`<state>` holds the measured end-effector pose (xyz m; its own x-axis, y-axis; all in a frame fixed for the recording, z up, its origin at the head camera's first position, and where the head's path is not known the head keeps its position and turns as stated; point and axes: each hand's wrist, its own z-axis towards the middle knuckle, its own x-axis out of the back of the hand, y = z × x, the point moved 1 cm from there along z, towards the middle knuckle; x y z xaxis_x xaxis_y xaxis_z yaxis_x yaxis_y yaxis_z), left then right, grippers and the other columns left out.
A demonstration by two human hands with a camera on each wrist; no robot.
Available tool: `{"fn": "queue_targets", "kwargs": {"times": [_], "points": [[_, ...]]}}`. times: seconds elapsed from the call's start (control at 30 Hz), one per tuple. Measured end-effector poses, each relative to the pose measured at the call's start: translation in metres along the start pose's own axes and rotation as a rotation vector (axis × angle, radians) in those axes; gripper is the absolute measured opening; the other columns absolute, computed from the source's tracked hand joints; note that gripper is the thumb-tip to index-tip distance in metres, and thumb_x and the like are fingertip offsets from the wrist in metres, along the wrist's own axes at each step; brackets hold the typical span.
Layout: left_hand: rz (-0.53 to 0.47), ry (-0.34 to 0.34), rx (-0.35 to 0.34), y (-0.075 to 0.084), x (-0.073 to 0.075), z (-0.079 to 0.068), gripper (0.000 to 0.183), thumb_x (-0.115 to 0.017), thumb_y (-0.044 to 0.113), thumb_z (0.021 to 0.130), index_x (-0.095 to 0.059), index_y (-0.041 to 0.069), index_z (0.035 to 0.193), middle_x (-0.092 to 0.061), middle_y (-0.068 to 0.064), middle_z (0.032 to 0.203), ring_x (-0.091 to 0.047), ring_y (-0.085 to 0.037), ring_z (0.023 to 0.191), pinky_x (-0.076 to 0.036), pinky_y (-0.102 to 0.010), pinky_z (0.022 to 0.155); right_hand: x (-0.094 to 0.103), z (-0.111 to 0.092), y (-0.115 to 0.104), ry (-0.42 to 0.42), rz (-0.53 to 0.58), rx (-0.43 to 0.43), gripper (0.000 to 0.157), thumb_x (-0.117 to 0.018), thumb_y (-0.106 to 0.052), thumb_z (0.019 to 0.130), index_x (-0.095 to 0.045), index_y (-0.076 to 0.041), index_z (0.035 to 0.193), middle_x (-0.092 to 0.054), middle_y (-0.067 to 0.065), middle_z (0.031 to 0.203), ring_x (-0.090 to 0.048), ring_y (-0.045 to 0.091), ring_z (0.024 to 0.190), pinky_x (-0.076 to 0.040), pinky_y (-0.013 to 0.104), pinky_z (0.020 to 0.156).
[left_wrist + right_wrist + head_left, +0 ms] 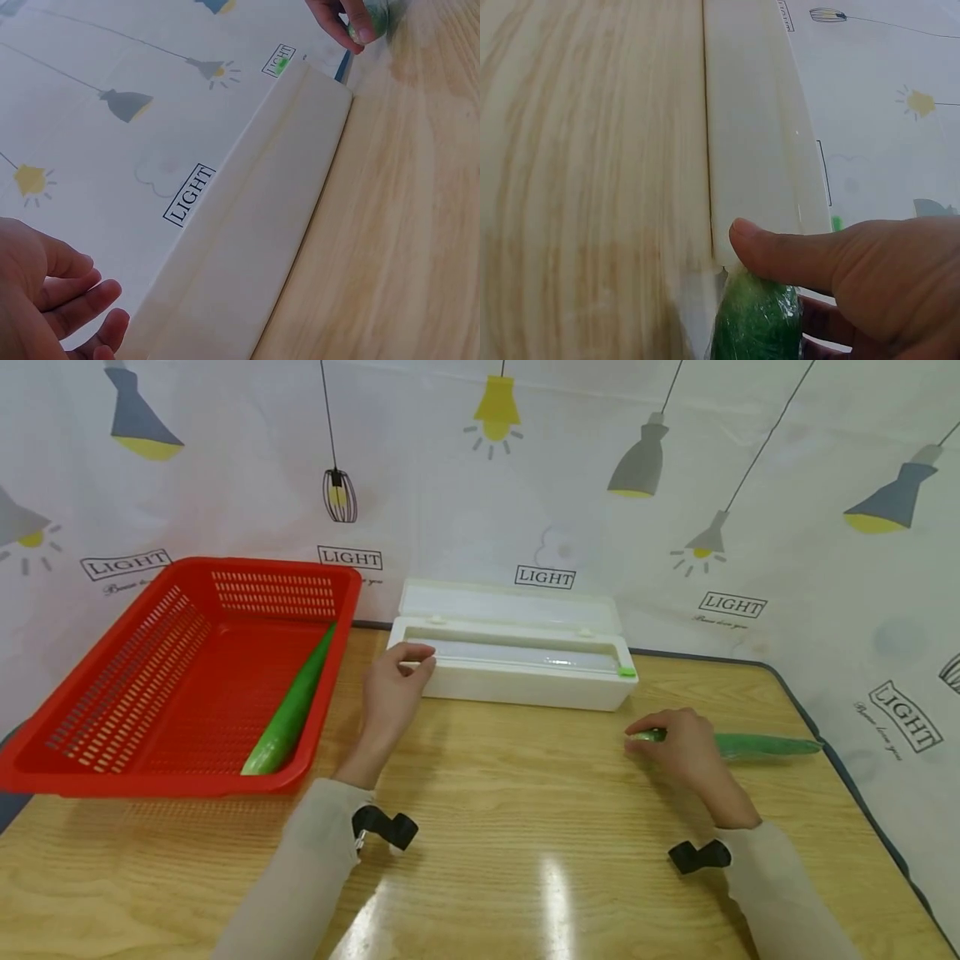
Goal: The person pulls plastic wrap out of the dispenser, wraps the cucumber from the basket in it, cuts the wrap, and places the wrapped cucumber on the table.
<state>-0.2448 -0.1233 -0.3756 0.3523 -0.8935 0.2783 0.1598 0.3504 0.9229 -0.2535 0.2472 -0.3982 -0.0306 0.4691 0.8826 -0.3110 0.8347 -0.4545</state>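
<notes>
Two pale sleeves (288,868) are seen nearest the camera. A cucumber (768,745), wrapped in clear film, is located at the right of the desk (487,827); its left end is pinched between thumb and fingers by the right grip (682,747). The left grip (396,685) is positioned at the left front of the white box (525,687), fingers loosely curled, nothing visibly held. The box lid (510,602) is raised. A second cucumber (292,714) is contained in the red basket (180,783).

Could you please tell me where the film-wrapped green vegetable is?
In the head view, the wrapped vegetable is in the right hand, right of the white box.
</notes>
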Motion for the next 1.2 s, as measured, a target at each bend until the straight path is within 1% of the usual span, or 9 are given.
{"fn": "queue_targets", "kwargs": {"times": [0.07, 0.2, 0.3, 0.37, 0.5, 0.6, 0.73, 0.97, 1.2], "points": [[-0.004, 0.005, 0.003, 0.001, 0.002, 0.001, 0.015, -0.066, 0.009, 0.090, -0.071, 0.001, 0.101, -0.069, -0.011, 0.097, -0.054, -0.022, 0.072, -0.043, -0.028, 0.063, 0.000, 0.000, 0.001, -0.003, -0.003, -0.005, 0.017, -0.076, -0.017, 0.082, -0.076, -0.006, 0.095, -0.068, 0.019, 0.103, -0.061, 0.038, 0.095, -0.045, 0.053, 0.081], [0.002, 0.016, 0.010, 0.001, 0.006, 0.005, 0.017, -0.065, 0.008, 0.089, -0.071, -0.001, 0.102, -0.068, -0.012, 0.096, -0.053, -0.022, 0.072, -0.041, -0.027, 0.061, 0.001, 0.001, -0.001, -0.030, -0.014, -0.009, 0.022, -0.076, -0.019, 0.082, -0.075, -0.005, 0.099, -0.068, 0.019, 0.104, -0.059, 0.039, 0.098, -0.042, 0.054, 0.084], [0.058, 0.039, -0.010, 0.001, 0.010, 0.007, 0.017, -0.066, 0.009, 0.089, -0.071, 0.000, 0.103, -0.068, -0.012, 0.092, -0.052, -0.022, 0.072, -0.040, -0.027, 0.058, 0.008, 0.002, -0.005, -0.029, 0.000, -0.009, 0.031, -0.075, -0.025, 0.084, -0.072, -0.002, 0.106, -0.067, 0.019, 0.105, -0.057, 0.040, 0.100, -0.041, 0.054, 0.084], [0.121, 0.050, -0.050, -0.002, 0.010, 0.010, 0.017, -0.066, 0.010, 0.090, -0.070, 0.001, 0.103, -0.067, -0.011, 0.091, -0.053, -0.022, 0.071, -0.040, -0.028, 0.057, 0.016, 0.003, -0.008, 0.002, 0.013, -0.012, 0.036, -0.072, -0.030, 0.087, -0.070, -0.002, 0.108, -0.067, 0.018, 0.105, -0.056, 0.040, 0.100, -0.043, 0.053, 0.081], [0.234, 0.063, -0.147, -0.010, 0.007, 0.017, 0.017, -0.065, 0.011, 0.091, -0.069, 0.001, 0.104, -0.066, -0.012, 0.091, -0.053, -0.024, 0.069, -0.042, -0.031, 0.058, 0.032, 0.007, -0.014, 0.129, 0.035, 0.021, 0.032, -0.067, -0.029, 0.091, -0.069, -0.002, 0.108, -0.068, 0.018, 0.104, -0.058, 0.039, 0.098, -0.044, 0.052, 0.079], [0.303, 0.090, -0.205, -0.016, 0.007, 0.023, 0.018, -0.066, 0.011, 0.090, -0.069, 0.002, 0.106, -0.066, -0.012, 0.097, -0.056, -0.027, 0.077, -0.045, -0.035, 0.067, 0.036, 0.017, -0.017, 0.183, 0.065, 0.082, 0.028, -0.066, -0.023, 0.092, -0.069, -0.003, 0.111, -0.067, 0.018, 0.107, -0.058, 0.037, 0.099, -0.044, 0.051, 0.081], [0.439, 0.110, -0.252, -0.022, 0.013, 0.033, 0.020, -0.068, 0.013, 0.089, -0.070, 0.004, 0.107, -0.066, -0.012, 0.108, -0.055, -0.033, 0.097, -0.042, -0.041, 0.086, 0.033, 0.037, -0.022, 0.166, 0.089, 0.178, 0.028, -0.065, -0.017, 0.092, -0.067, -0.002, 0.115, -0.063, 0.019, 0.115, -0.053, 0.037, 0.105, -0.044, 0.050, 0.080], [0.586, -0.008, -0.300, -0.023, 0.015, 0.046, 0.025, -0.070, 0.014, 0.088, -0.070, 0.004, 0.112, -0.066, -0.014, 0.110, -0.051, -0.037, 0.102, -0.035, -0.046, 0.093, 0.029, 0.062, -0.022, 0.130, 0.052, 0.262, 0.026, -0.066, -0.015, 0.092, -0.068, -0.002, 0.114, -0.065, 0.015, 0.114, -0.052, 0.033, 0.099, -0.041, 0.043, 0.075], [0.664, -0.109, -0.334, -0.021, 0.005, 0.050, 0.025, -0.066, 0.011, 0.091, -0.069, 0.002, 0.113, -0.068, -0.014, 0.103, -0.052, -0.036, 0.098, -0.037, -0.049, 0.090, 0.029, 0.069, -0.015, 0.072, 0.029, 0.175, 0.025, -0.064, -0.014, 0.093, -0.068, -0.002, 0.114, -0.067, 0.014, 0.110, -0.052, 0.032, 0.096, -0.040, 0.045, 0.080]]}}
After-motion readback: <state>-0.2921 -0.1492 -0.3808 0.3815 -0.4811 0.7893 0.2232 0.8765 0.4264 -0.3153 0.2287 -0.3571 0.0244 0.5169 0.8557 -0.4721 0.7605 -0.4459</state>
